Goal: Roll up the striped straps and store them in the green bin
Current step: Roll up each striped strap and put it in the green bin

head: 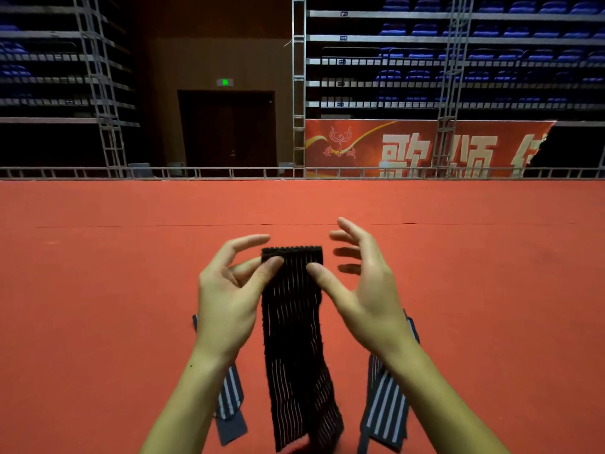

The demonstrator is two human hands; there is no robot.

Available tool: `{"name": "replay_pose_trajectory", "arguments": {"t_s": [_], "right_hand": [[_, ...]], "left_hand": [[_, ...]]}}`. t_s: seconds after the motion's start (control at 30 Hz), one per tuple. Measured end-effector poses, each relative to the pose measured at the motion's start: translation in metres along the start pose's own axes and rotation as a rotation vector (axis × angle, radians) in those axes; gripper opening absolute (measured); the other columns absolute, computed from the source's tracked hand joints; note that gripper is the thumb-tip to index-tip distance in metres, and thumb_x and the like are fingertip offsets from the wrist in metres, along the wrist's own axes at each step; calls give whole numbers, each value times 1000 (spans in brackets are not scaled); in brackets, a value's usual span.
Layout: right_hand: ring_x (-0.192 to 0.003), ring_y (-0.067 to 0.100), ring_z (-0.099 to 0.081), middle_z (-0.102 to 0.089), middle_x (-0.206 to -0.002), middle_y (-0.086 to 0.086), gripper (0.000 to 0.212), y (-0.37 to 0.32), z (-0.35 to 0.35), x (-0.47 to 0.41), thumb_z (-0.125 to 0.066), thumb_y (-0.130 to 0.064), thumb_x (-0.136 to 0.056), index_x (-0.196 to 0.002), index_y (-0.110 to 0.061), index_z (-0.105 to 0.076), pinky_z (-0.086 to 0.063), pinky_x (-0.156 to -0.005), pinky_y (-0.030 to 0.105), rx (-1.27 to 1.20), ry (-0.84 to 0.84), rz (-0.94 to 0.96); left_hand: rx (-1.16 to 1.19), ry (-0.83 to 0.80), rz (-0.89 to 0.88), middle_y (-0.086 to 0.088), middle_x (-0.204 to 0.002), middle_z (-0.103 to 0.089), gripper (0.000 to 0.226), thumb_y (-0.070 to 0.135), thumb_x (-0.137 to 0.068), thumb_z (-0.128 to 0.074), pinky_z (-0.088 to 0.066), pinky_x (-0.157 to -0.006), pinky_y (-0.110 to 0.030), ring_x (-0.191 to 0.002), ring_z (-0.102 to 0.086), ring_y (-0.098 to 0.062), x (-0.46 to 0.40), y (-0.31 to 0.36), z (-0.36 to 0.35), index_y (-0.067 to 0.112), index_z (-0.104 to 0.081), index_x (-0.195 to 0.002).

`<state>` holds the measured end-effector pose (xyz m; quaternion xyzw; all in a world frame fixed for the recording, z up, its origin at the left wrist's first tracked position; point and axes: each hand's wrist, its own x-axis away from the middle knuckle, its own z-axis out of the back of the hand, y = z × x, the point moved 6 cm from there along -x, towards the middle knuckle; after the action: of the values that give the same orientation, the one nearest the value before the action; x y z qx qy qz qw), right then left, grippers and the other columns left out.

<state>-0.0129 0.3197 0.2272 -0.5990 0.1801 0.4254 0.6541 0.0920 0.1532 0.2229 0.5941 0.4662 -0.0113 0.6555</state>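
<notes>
A black strap with thin pale stripes (296, 339) lies lengthwise on the red floor in front of me, its far end folded over into a small first turn. My left hand (229, 290) pinches that far end at its left corner with thumb and fingers. My right hand (360, 280) presses its thumb on the right corner, the other fingers spread above. Two grey straps with white stripes lie flat on either side, one (229, 401) under my left forearm, the other (386, 404) under my right forearm. No green bin is in view.
Red carpet (131, 273) stretches wide ahead to a low metal rail (229, 173). Beyond it stand truss towers, a dark doorway, a red banner (425, 149) and tiers of blue seats.
</notes>
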Motion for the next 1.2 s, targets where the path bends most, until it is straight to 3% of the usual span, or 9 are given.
{"name": "replay_pose_trajectory", "arguments": {"t_s": [0.07,0.17,0.33,0.47,0.67,0.8,1.0,1.1,1.2], "right_hand": [[-109,13,-74,-77,-117,-5,62,6,-2,-15,-82,-36,-95,-149,-24,-56,-61,-95,41,-141,-70,-112],[-95,18,-78,-81,-97,5,36,-4,3,-31,-85,-18,-93,-127,-19,-73,-62,-91,56,-207,-9,-77],[-92,22,-79,-81,-94,6,33,-17,9,-47,-87,-16,-90,-121,-18,-75,-64,-89,52,-250,82,-33],[-96,26,-80,-82,-98,9,27,-12,4,-42,-82,-11,-95,-120,-13,-74,-64,-90,54,-315,-18,-41],[-74,16,-68,-76,-83,9,26,-10,6,-31,-66,7,-100,-116,-13,-73,-57,-65,31,-343,-143,-50],[-69,16,-60,-69,-74,3,29,0,3,-19,-62,17,-94,-104,-8,-73,-53,-64,32,-374,-138,-82],[-76,11,-70,-78,-86,6,32,2,1,0,-61,20,-93,-98,-9,-76,-53,-69,21,-390,-113,-111],[-81,14,-74,-80,-90,8,31,1,2,9,-61,17,-96,-99,-9,-77,-56,-69,24,-401,-115,-155],[-85,22,-76,-79,-95,9,24,-1,5,18,-64,5,-100,-105,-15,-77,-61,-70,37,-357,-140,-200]], "left_hand": [[30,-13,-31,-10,-97,-84,24,9,-97,-73,-66,-80,-32,-94,-82,-24,-14,6,-3,9,-69,-120],[26,-23,-62,-11,-95,-84,20,12,-101,-69,-67,-85,-41,-93,-82,-27,-26,13,-8,8,-68,-121],[65,4,-54,-8,-102,-84,37,14,-95,-78,-66,-86,-37,-98,-82,-26,-30,27,-10,10,-65,-129],[11,-15,-49,-3,-100,-84,42,10,-89,-83,-64,-83,-27,-99,-82,-19,-31,28,-9,12,-68,-128],[-9,-105,1,-9,-93,-84,32,14,-97,-75,-67,-77,-35,-92,-83,-25,-25,20,-5,11,-68,-127],[-37,-83,69,-12,-85,-83,29,26,-96,-74,-65,-69,-33,-82,-83,-26,-13,16,-2,14,-69,-121],[-15,-157,192,-16,-86,-82,28,26,-97,-75,-65,-73,-38,-80,-81,-27,5,13,-3,16,-69,-122],[-7,-185,201,-16,-92,-83,31,20,-98,-76,-65,-82,-39,-89,-82,-29,13,15,-1,20,-67,-128],[-10,-200,192,-12,-96,-83,39,11,-96,-77,-63,-84,-36,-94,-82,-28,19,17,1,22,-65,-131]]}}
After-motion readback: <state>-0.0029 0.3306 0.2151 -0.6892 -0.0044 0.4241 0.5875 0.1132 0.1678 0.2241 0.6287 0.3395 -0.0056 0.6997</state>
